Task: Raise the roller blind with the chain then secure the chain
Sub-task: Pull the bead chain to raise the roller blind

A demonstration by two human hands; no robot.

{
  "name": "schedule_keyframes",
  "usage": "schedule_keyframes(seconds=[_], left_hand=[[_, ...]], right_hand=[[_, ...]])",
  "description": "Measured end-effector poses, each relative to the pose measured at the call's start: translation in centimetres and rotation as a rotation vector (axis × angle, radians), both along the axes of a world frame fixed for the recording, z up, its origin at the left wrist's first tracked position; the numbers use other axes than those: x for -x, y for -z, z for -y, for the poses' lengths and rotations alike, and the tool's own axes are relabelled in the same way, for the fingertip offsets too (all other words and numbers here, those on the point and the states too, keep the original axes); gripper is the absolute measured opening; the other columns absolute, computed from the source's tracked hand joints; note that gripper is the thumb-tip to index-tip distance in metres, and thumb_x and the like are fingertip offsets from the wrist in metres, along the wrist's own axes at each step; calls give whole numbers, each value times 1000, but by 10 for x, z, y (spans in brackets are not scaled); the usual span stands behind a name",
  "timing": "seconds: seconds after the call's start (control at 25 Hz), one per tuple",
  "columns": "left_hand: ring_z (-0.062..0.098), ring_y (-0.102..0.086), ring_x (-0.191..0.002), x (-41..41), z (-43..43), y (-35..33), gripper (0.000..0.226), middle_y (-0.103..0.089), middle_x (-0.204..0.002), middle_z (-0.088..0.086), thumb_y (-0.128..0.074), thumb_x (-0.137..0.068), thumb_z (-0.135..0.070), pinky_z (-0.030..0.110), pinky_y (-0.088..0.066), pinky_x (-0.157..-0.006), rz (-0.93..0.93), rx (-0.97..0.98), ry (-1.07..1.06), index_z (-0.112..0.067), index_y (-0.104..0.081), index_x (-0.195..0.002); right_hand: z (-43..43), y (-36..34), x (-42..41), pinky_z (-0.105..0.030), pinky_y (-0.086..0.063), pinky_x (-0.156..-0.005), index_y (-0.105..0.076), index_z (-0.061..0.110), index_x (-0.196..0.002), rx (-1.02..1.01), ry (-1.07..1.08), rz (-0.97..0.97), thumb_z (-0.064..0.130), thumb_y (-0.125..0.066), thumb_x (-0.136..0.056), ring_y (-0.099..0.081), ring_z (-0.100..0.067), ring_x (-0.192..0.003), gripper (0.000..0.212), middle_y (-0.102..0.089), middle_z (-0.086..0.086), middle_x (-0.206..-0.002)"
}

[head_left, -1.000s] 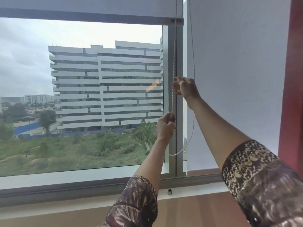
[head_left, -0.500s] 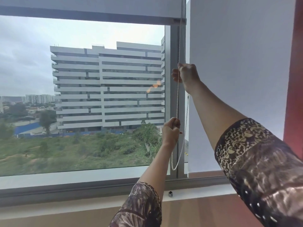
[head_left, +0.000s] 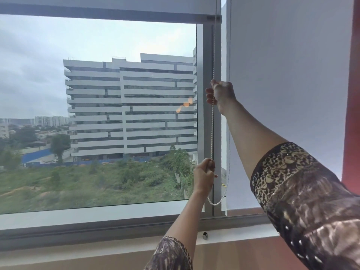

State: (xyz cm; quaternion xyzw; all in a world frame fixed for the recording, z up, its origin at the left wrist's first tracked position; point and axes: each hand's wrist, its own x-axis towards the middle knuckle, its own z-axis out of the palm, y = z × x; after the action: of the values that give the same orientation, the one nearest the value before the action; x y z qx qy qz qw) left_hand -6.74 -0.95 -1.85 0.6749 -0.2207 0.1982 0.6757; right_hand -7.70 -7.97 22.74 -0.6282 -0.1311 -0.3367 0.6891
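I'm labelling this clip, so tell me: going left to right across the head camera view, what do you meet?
The white building outside → left hand → right hand → lowered blind on the next window → red wall.

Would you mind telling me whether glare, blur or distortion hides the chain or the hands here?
Head view: flat overcast daylight, no hard shadows; an orange reflection sits on the glass left of the right hand, clear of the chain; the near right sleeve looks smeared; the left hand reads clearly.
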Motion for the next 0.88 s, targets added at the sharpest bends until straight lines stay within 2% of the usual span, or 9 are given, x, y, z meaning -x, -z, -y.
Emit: schedule_keyframes(seconds=[0.08, 0.24, 0.32, 0.44, 0.52, 0.68, 0.72, 0.8, 0.88], left_hand=[[11, -49, -62, -3, 0, 13, 39, -52, -67, 0, -41, -89, 14, 41, -59, -69, -23, -11, -22, -16, -57, -69], [14, -49, -63, -5, -2, 40, 32, -52, -68, 0, -43, -92, 10, 41, -58, -69, -64, -62, -36, -11, -58, -73], [16, -48, -64, -4, -1, 56, 31, -52, -68, 2, -43, -92, 10, 42, -57, -67, -80, -82, -36, -10, -58, -73], [15, -46, -64, -4, 0, 72, 37, -53, -67, 1, -41, -89, 13, 30, -49, -61, -90, -140, -54, -15, -55, -68], [14, -45, -61, -5, 0, 79, 41, -53, -65, -1, -42, -90, 10, 26, -41, -60, -72, -193, -64, -21, -53, -65], [8, -53, -46, -6, -5, 98, 38, -55, -58, 0, -42, -96, 3, 26, -46, -52, -126, -276, -13, -19, -55, -68], [8, -57, -50, -6, -9, 102, 36, -59, -61, 2, -43, -98, 1, 24, -48, -54, -155, -283, -6, -17, -58, -70], [12, -67, -72, -9, -15, 103, 26, -70, -79, 6, -49, -98, -6, 16, -51, -66, -205, -312, 15, -16, -67, -81], [15, -67, -93, -14, -23, 92, 18, -73, -101, 9, -55, -96, -10, 16, -49, -80, -238, -350, 44, -9, -70, -105]], right_hand=[[1, 10, -4, -28, -50, -55, -56, 1, -124, -6, -9, -28, 18, -45, -101, -55, -15, -61, 31, -60, -4, -75], [3, 12, -9, -27, -50, -53, -59, 2, -120, -16, -12, -34, 19, -46, -101, -59, -15, -59, 29, -63, -5, -75], [4, 8, -8, -26, -46, -50, -61, 4, -115, -6, 12, -18, 19, -45, -101, -53, -14, -54, 26, -59, -3, -72], [2, 18, -4, -22, -32, -43, -62, 15, -88, 80, 88, 37, 20, -39, -102, -37, -10, -47, 28, -46, 2, -61], [-1, 34, -3, -19, -28, -43, -59, 14, -83, 133, 162, 89, 19, -38, -101, -35, -8, -48, 29, -43, 4, -58], [-2, 65, -2, -18, -26, -44, -55, 14, -79, 199, 214, 132, 13, -38, -100, -32, -10, -49, 28, -40, 3, -56], [-2, 73, -2, -17, -26, -43, -54, 15, -76, 211, 213, 130, 12, -38, -100, -32, -10, -49, 29, -39, 2, -57], [1, 90, -2, -18, -27, -43, -53, 14, -76, 237, 218, 114, 13, -38, -100, -31, -11, -49, 29, -37, 1, -56], [3, 105, -4, -23, -27, -46, -53, 12, -78, 258, 220, 89, 15, -38, -101, -31, -12, -49, 28, -37, 0, -55]])
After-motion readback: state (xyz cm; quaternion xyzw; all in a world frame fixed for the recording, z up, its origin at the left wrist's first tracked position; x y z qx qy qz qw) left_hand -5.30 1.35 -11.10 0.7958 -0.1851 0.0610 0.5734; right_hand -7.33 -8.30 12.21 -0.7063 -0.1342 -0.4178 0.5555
